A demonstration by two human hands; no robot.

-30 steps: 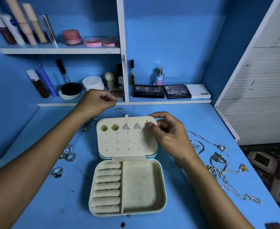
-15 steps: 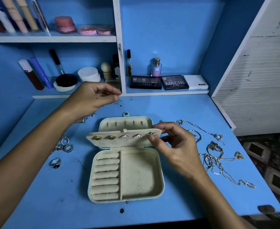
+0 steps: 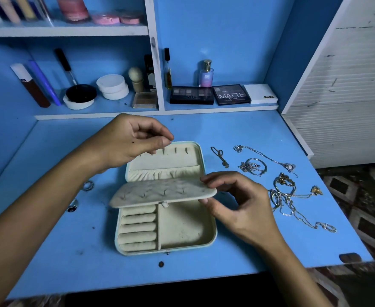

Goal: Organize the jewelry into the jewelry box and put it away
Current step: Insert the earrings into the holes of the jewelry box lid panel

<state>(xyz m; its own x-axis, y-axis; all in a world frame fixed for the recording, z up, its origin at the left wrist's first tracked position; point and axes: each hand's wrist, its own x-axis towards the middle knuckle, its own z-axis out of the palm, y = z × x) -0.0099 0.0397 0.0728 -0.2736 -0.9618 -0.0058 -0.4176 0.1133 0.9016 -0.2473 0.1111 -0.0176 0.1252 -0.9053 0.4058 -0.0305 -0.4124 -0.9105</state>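
Cream velvet lines the jewelry box [image 3: 182,229], which lies open on the blue desk [image 3: 49,251] with its lid [image 3: 166,156] flat on the far side. The hinged earring panel [image 3: 160,192] is tipped forward over the base, back face up, with the earring posts poking through. The right hand [image 3: 241,209] pinches the panel's right edge between thumb and fingertips. The left hand [image 3: 129,140] hovers over the lid's far left corner, thumb and forefinger closed on something tiny at their tips; I cannot tell what, possibly an earring back. Base compartments: ring rolls [image 3: 137,229] on the left and an open tray on the right, both holding nothing visible. Outside the box: a tangle of chains and bangles [image 3: 286,191] to the right, a short chain [image 3: 220,155] near the lid, rings [image 3: 88,186] to the left, partly behind the left forearm. Judgement: the step is securing the studs from behind. To do it well, hold the panel steady and level, bring the left fingertips straight down onto one post at a time, and push only along the post so it does not bend or back out. Much of the jewelry is not yet stored.
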